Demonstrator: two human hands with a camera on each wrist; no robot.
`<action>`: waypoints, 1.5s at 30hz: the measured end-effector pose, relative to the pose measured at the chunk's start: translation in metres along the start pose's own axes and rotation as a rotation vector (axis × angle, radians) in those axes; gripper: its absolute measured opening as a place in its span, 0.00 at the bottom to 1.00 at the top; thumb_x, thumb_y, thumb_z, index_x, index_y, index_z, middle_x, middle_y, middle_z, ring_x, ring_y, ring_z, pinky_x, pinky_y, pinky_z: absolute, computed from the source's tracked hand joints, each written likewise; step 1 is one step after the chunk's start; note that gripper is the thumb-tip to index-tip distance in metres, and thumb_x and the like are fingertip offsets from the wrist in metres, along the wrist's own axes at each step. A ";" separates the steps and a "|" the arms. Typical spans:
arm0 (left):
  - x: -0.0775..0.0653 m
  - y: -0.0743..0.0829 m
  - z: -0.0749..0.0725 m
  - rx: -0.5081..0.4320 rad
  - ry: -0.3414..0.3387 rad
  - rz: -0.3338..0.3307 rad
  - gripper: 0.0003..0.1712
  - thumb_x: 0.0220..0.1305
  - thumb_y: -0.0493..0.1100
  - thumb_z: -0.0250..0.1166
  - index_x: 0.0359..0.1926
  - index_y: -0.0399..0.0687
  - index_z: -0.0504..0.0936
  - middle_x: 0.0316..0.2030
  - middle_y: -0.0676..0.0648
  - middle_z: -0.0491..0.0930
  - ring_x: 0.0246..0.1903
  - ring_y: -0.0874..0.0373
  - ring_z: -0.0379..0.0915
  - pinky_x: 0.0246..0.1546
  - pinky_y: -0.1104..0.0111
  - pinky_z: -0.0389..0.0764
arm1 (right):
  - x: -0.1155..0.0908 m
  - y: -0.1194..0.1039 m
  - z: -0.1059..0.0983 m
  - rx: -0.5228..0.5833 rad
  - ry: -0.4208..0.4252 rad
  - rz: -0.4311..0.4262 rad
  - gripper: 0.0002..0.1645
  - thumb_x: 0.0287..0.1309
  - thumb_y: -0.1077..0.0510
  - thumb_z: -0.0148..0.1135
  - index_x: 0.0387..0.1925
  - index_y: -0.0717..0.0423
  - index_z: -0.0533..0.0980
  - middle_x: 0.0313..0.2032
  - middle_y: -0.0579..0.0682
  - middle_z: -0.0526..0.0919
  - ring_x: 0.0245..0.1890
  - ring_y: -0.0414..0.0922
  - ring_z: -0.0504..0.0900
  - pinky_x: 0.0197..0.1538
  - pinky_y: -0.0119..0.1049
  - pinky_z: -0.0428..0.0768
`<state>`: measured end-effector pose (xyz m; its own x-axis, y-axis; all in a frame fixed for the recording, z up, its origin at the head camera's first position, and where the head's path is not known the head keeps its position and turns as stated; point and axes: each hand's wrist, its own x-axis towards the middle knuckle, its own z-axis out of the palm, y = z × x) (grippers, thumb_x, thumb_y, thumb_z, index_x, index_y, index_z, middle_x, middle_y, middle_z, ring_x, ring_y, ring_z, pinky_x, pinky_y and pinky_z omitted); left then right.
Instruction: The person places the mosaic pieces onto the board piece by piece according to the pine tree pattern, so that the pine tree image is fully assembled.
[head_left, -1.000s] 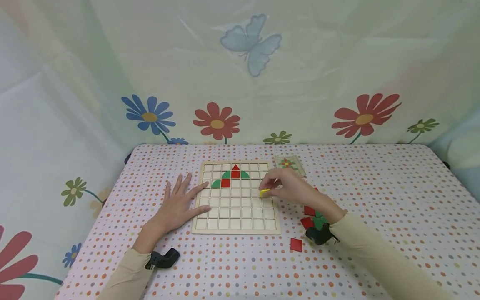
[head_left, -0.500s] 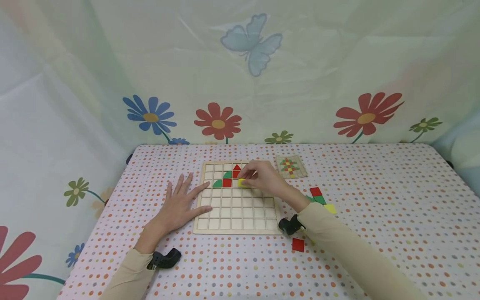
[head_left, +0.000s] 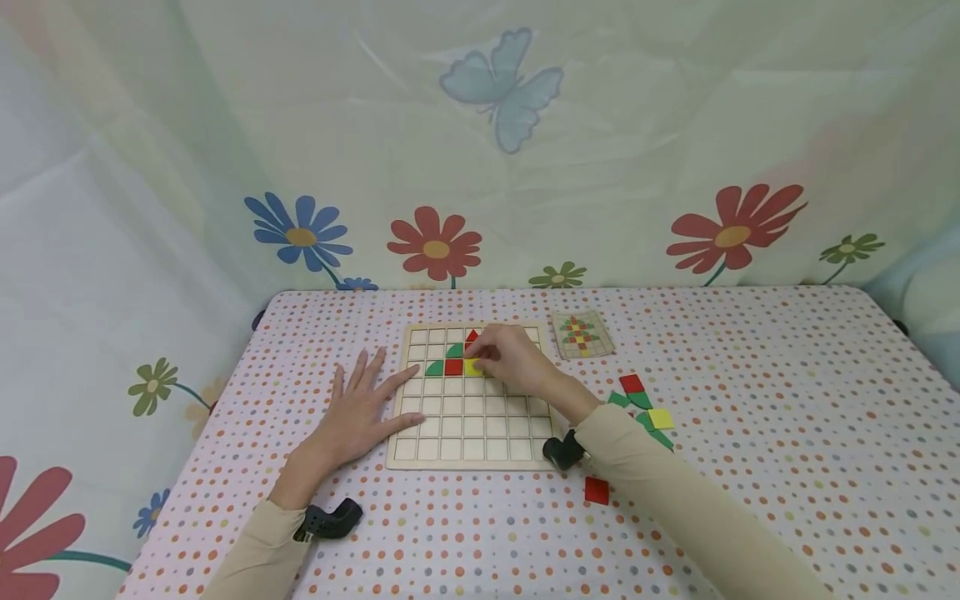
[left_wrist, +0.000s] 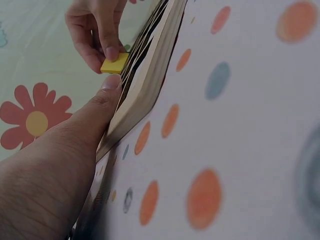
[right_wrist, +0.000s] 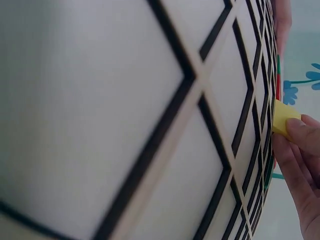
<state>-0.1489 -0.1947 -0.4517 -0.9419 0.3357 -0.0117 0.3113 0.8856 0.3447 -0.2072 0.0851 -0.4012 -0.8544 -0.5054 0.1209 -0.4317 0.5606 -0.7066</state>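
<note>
My right hand (head_left: 510, 358) pinches a yellow square tile (head_left: 472, 367) between thumb and fingers. The tile is at a cell of the wooden grid board (head_left: 450, 427), just right of a red square tile (head_left: 453, 367). In the left wrist view the yellow tile (left_wrist: 115, 63) is tilted, with one edge at the board. A green quarter-circle tile (head_left: 435, 368) sits left of the red one; another green tile (head_left: 456, 351) and a red triangle (head_left: 472, 335) lie above, partly covered by the right hand. My left hand (head_left: 352, 421) rests spread, its thumb and index finger on the board's left edge.
A pattern card (head_left: 583, 335) printed with a tree of coloured shapes lies behind the board on the right. Loose red, green and yellow tiles (head_left: 660, 418) are grouped right of the board. One red square (head_left: 597, 490) lies nearer, below the right wrist.
My right hand has moved left across the board with the yellow tile, from its right side to the cell beside the red square. The left hand has stayed in place.
</note>
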 end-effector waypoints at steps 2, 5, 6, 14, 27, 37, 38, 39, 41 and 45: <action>-0.001 0.000 0.000 -0.003 0.002 0.001 0.47 0.65 0.74 0.63 0.80 0.65 0.66 0.83 0.36 0.43 0.81 0.33 0.29 0.74 0.30 0.31 | 0.001 -0.001 0.001 -0.009 0.003 -0.002 0.08 0.60 0.72 0.72 0.41 0.63 0.88 0.39 0.53 0.87 0.34 0.43 0.80 0.39 0.31 0.79; -0.001 -0.001 -0.001 -0.006 0.011 0.005 0.46 0.65 0.73 0.63 0.80 0.65 0.66 0.83 0.35 0.44 0.81 0.32 0.29 0.73 0.29 0.32 | 0.003 -0.001 0.001 -0.024 0.002 -0.004 0.08 0.61 0.72 0.72 0.41 0.63 0.88 0.38 0.52 0.87 0.33 0.43 0.79 0.37 0.32 0.78; -0.001 -0.001 -0.001 -0.007 0.010 0.004 0.47 0.65 0.73 0.63 0.80 0.65 0.66 0.83 0.35 0.43 0.81 0.33 0.29 0.73 0.29 0.31 | 0.004 -0.002 0.001 -0.032 0.000 -0.002 0.08 0.60 0.72 0.72 0.41 0.63 0.88 0.38 0.52 0.87 0.33 0.43 0.79 0.38 0.32 0.79; -0.002 0.001 -0.002 -0.022 0.005 0.007 0.47 0.65 0.73 0.63 0.80 0.65 0.66 0.83 0.36 0.43 0.81 0.33 0.28 0.74 0.30 0.30 | 0.007 -0.008 -0.001 -0.075 -0.052 0.061 0.06 0.62 0.71 0.71 0.40 0.64 0.87 0.38 0.53 0.88 0.37 0.45 0.83 0.44 0.36 0.84; -0.002 0.002 -0.003 -0.016 0.019 0.013 0.46 0.65 0.71 0.65 0.79 0.64 0.67 0.83 0.35 0.44 0.81 0.32 0.30 0.74 0.30 0.31 | 0.012 -0.019 -0.001 -0.133 -0.104 0.091 0.08 0.63 0.72 0.70 0.44 0.68 0.87 0.42 0.58 0.89 0.42 0.50 0.86 0.47 0.39 0.85; 0.000 0.004 -0.001 -0.014 0.018 0.008 0.46 0.65 0.71 0.66 0.79 0.63 0.67 0.82 0.35 0.44 0.81 0.32 0.30 0.74 0.30 0.31 | 0.009 -0.017 0.002 -0.215 -0.075 0.041 0.07 0.63 0.75 0.67 0.36 0.67 0.89 0.38 0.57 0.90 0.45 0.53 0.89 0.49 0.40 0.87; 0.000 0.004 -0.002 -0.013 0.018 0.007 0.46 0.65 0.71 0.66 0.79 0.63 0.67 0.82 0.35 0.44 0.81 0.32 0.30 0.74 0.30 0.31 | 0.008 -0.016 0.002 -0.205 -0.069 0.043 0.07 0.63 0.75 0.67 0.37 0.67 0.89 0.39 0.58 0.90 0.45 0.53 0.89 0.49 0.40 0.87; 0.000 0.004 -0.002 -0.013 0.018 0.007 0.46 0.65 0.71 0.66 0.79 0.63 0.67 0.82 0.35 0.44 0.81 0.32 0.30 0.74 0.30 0.31 | 0.007 -0.015 0.003 -0.192 -0.065 0.043 0.07 0.63 0.75 0.67 0.38 0.67 0.89 0.39 0.58 0.90 0.45 0.53 0.89 0.49 0.40 0.87; -0.001 0.003 -0.002 -0.015 0.017 0.008 0.46 0.65 0.70 0.66 0.79 0.62 0.67 0.82 0.35 0.44 0.81 0.32 0.30 0.74 0.30 0.31 | 0.004 -0.014 0.002 -0.173 -0.061 0.041 0.08 0.63 0.75 0.67 0.40 0.68 0.88 0.40 0.58 0.89 0.45 0.52 0.88 0.49 0.39 0.87; -0.001 0.003 -0.002 -0.019 0.013 0.011 0.46 0.65 0.71 0.65 0.79 0.62 0.67 0.83 0.35 0.44 0.81 0.32 0.30 0.74 0.30 0.31 | -0.009 -0.014 -0.006 -0.125 -0.102 0.048 0.11 0.63 0.73 0.68 0.47 0.69 0.86 0.45 0.59 0.89 0.46 0.51 0.87 0.50 0.40 0.86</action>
<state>-0.1469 -0.1927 -0.4487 -0.9401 0.3410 0.0043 0.3192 0.8755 0.3628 -0.1951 0.0858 -0.3880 -0.8438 -0.5365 0.0132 -0.4293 0.6600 -0.6166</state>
